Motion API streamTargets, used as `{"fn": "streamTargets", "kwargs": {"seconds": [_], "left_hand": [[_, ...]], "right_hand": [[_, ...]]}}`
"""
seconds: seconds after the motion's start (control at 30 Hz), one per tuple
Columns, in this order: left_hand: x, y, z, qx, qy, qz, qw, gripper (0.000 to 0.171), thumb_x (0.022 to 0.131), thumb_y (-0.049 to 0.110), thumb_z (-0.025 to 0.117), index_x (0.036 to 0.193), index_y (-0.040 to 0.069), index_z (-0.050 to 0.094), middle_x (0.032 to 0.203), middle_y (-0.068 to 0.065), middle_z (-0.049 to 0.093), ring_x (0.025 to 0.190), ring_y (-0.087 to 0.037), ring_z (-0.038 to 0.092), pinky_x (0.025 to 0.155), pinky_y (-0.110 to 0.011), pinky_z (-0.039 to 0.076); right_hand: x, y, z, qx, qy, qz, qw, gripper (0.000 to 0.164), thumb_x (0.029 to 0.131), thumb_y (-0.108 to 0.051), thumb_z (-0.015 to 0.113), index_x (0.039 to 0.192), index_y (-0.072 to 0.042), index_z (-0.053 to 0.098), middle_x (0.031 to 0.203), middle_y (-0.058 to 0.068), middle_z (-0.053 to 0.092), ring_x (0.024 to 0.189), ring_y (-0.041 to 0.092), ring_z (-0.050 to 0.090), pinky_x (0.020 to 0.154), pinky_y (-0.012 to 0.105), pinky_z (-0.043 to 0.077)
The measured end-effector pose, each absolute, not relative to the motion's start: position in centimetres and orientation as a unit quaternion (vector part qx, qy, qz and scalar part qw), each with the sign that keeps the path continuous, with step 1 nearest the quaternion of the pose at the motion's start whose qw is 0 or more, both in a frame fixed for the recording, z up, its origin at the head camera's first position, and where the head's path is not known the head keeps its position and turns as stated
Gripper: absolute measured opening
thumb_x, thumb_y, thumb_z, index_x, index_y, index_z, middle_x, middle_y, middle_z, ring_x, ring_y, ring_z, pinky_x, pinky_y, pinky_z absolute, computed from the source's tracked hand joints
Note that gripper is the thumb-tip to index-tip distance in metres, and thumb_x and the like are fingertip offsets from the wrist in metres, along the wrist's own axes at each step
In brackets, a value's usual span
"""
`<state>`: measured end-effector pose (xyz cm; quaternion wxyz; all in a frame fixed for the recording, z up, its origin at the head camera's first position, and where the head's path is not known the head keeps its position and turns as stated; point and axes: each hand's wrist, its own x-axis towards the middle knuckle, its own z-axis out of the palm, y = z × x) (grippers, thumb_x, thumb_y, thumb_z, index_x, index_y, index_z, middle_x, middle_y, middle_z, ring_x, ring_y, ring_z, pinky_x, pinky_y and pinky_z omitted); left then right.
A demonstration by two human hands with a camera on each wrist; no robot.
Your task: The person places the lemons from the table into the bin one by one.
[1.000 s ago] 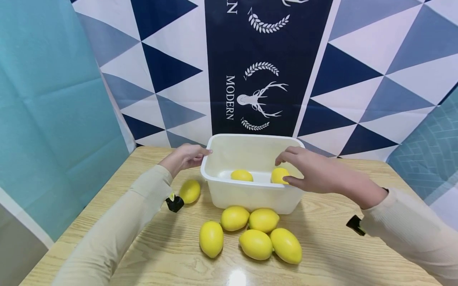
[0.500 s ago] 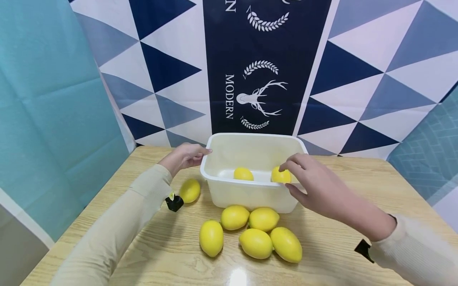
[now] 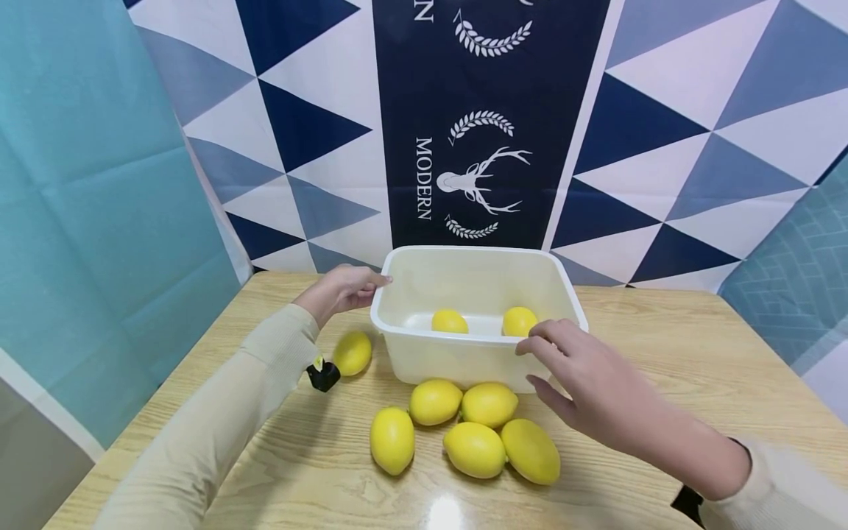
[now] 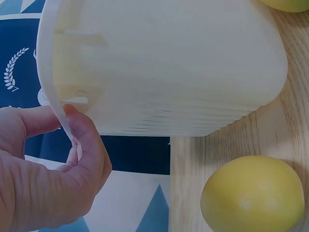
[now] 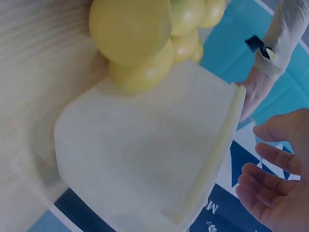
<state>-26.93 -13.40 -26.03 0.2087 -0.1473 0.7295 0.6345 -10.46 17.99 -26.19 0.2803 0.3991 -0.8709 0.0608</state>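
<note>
A white plastic bin stands on the table, with one lemon and another lemon lying inside. My left hand pinches the bin's left rim between thumb and fingers; the left wrist view shows the rim in that grip. Over the bin's front right corner hovers my right hand, fingers loosely bent and holding nothing. In the right wrist view its fingers are apart from the bin wall. Several lemons lie in front of the bin, among them a lemon nearest the right hand.
A single lemon rests left of the bin, beside the left wrist. The wooden table ends at a patterned cloth hanging behind the bin. A teal cloth hangs at the left.
My right hand has drawn back from above the bin's inside toward the front right and down. The lemon inside at the left shifted slightly. My left hand stays on the rim.
</note>
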Motion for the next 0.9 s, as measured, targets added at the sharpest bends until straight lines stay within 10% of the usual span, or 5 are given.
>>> {"fn": "streamTargets", "kwargs": {"seconds": [0.6,0.9], "left_hand": [[-27.0,-13.2,-26.1,-0.153,0.739,0.624,0.205,0.048,0.091,0.012,0.065,0.134,0.000,0.047,0.101,-0.004,0.053,0.083,-0.012,0.058,0.101,-0.025,0.053],[-27.1,-13.4,-26.2,-0.145,0.744,0.619,0.207,0.046,0.091,0.013,0.064,0.133,0.000,0.048,0.097,-0.003,0.054,0.076,-0.008,0.058,0.076,-0.016,0.058]], "right_hand": [[-9.4,18.2,-30.8,0.382,-0.918,0.076,0.069,0.032,0.074,-0.024,0.082,0.098,-0.018,0.062,0.095,-0.007,0.055,0.076,0.002,0.049,0.059,0.018,0.050],[-9.8,18.3,-31.4,0.372,-0.924,0.089,0.017,0.031,0.074,-0.029,0.082,0.096,-0.018,0.063,0.095,-0.008,0.056,0.079,0.001,0.048,0.062,0.020,0.050]]}}
